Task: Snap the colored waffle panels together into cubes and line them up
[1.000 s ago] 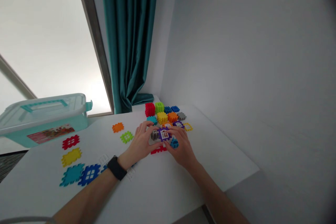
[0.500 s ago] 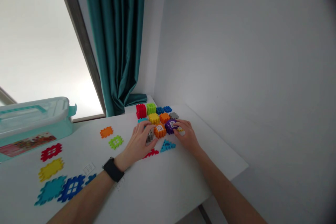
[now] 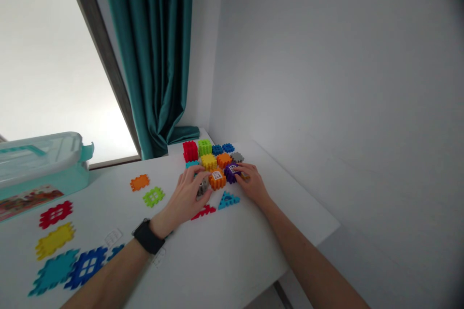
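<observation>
My left hand (image 3: 189,197) curves around a grey stack of notched building tiles (image 3: 203,186), thumb in front and fingers behind. My right hand (image 3: 253,184) has its fingertips and thumb against the right side of a purple tile stack (image 3: 232,172) topped by a white window piece. Partly under those right fingers is a yellow piece (image 3: 245,176), mostly hidden. Between the hands stands an orange tile stack (image 3: 217,180), also with a white window piece on top. In front lie a blue triangle tile (image 3: 228,200) and a red tile (image 3: 204,211).
Behind the hands stand red (image 3: 190,151), lime (image 3: 205,147), yellow (image 3: 209,161) and other coloured stacks. Loose flat tiles, such as a dark blue window tile (image 3: 87,267), lie at left. A lidded teal box (image 3: 43,164) stands beyond them. A wall borders the table (image 3: 290,198) at right.
The view has turned slightly, so everything sits a little further left. My right fingertips have come closer against the purple stack. My left hand stays around the grey stack.
</observation>
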Demonstrator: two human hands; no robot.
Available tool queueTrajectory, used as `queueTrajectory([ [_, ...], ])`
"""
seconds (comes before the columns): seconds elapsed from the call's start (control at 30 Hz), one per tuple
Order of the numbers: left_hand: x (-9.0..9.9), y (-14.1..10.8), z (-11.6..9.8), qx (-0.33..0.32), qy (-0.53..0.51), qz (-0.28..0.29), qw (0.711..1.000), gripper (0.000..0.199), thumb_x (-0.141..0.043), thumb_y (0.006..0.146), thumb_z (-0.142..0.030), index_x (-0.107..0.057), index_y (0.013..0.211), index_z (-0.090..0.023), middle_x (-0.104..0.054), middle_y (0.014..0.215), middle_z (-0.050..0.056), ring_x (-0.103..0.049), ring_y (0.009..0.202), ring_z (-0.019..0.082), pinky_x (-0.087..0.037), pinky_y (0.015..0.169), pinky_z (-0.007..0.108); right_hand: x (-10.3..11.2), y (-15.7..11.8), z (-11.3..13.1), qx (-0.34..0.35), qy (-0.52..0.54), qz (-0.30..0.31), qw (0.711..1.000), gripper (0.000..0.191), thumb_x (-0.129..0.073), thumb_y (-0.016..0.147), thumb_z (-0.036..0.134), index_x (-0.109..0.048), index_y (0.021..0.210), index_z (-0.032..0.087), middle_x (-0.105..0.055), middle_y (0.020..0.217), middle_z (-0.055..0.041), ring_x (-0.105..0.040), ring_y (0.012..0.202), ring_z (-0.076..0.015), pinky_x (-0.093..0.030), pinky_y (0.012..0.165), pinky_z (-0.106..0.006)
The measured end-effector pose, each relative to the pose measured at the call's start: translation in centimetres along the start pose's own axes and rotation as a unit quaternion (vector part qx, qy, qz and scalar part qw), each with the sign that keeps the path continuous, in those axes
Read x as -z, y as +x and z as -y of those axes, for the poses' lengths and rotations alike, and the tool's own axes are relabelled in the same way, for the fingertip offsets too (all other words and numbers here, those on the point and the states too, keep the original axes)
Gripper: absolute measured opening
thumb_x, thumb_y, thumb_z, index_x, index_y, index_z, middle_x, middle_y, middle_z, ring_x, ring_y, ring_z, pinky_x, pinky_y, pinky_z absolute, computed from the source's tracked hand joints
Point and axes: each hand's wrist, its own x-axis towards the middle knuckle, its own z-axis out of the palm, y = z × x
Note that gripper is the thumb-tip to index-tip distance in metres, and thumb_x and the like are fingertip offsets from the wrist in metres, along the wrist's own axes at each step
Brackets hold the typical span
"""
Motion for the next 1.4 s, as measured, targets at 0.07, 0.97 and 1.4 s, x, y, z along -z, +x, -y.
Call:
queueTrajectory([
  [0.07,0.0,0.0,0.0,-0.003,0.004,0.003,1.0,0.035,-0.057,0.089,-0.022,-0.053,0.124,-0.023,-0.05,0.124,0.012,-0.051,0.118,0.029,-0.046,0.099,0.048,0.0,0.0,0.1,-0.001,0.001,0.005,1.0,0.02,-0.061,0.087,0.026,-0.075,0.102,0.024,-0.071,0.114,-0.0083,-0.061,0.11,-0.0254,-0.05,0.098,-0.048],
  [0.97,0.0,-0.2,-0.1,-0.008,0.003,0.014,1.0,0.034,-0.057,0.089,-0.023,-0.055,0.123,-0.023,-0.052,0.124,0.012,-0.053,0.116,0.03,-0.047,0.098,0.049,0.0,-0.3,0.3,0.001,-0.011,0.017,1.0,0.023,-0.059,0.087,0.024,-0.075,0.104,0.025,-0.065,0.126,-0.0101,-0.057,0.119,-0.0279,-0.049,0.101,-0.052],
  [1.4,0.8,-0.5,-0.1,-0.057,0.08,0.06,0.993,0.014,-0.054,0.091,-0.022,-0.063,0.102,-0.024,-0.063,0.11,0.008,-0.057,0.103,0.026,-0.041,0.098,0.047,0.6,-3.2,7.1,0.086,-0.039,-0.015,0.995,0.026,-0.055,0.089,0.016,-0.071,0.106,0.028,-0.06,0.132,-0.0079,-0.054,0.123,-0.0276,-0.045,0.105,-0.053],
])
